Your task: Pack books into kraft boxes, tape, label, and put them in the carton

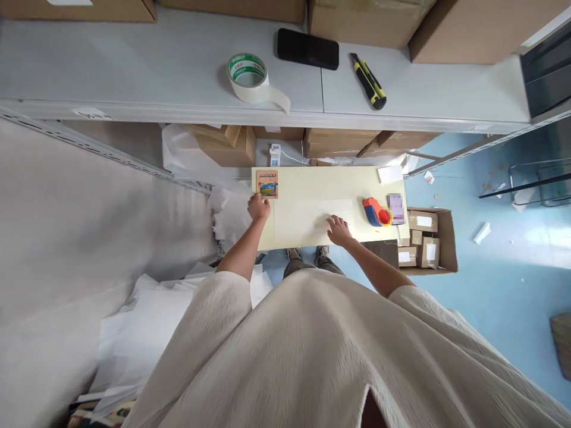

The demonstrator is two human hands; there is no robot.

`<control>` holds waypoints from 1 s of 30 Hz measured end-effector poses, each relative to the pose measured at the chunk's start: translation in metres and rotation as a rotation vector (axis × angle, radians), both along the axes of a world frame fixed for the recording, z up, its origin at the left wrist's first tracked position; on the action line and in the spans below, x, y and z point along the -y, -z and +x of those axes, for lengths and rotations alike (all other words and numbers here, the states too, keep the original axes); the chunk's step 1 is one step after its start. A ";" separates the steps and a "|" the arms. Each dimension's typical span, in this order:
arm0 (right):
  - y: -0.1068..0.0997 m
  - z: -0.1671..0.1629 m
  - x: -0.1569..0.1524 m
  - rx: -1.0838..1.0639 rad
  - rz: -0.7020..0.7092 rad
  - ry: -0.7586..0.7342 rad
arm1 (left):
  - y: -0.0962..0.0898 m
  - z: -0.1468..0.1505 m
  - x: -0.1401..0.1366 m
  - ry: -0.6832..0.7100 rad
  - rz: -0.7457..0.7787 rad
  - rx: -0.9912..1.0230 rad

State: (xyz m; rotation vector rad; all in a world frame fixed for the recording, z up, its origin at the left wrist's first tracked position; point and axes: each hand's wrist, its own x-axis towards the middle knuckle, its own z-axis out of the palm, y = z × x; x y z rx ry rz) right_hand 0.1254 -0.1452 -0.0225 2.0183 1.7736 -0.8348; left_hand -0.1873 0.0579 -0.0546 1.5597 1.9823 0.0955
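At the left end of the pale yellow table top lies a small pink book or flat box with a colourful picture [267,185]. My left hand [259,207] is at its lower left corner, fingers closed on the edge. A thin whitish sheet [307,219] lies flat across the middle of the table [321,181]. Over its right part rests my right hand [339,230], with fingers spread and nothing held. Right of that hand sits a red and blue tape dispenser [375,213], beside a purple item with a blurred surface [397,208].
A grey shelf [178,71] above the table bears a masking tape roll [247,77], a phone [307,49], a yellow utility knife [368,81] and cartons. An open carton of small boxes [448,241] stands at the right. White sheets [147,321] pile up at the left.
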 end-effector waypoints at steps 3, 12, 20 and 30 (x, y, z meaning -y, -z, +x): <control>-0.002 -0.001 0.004 0.004 -0.021 0.022 | 0.002 -0.002 -0.012 -0.083 0.011 -0.051; -0.002 0.002 0.008 -0.018 -0.103 0.043 | 0.005 0.005 -0.024 -0.165 -0.039 -0.071; -0.005 0.002 0.007 -0.035 -0.114 0.047 | 0.004 0.012 -0.029 -0.263 -0.067 -0.050; 0.001 0.006 0.011 -0.056 -0.072 -0.003 | -0.011 0.021 -0.014 -0.293 0.170 0.341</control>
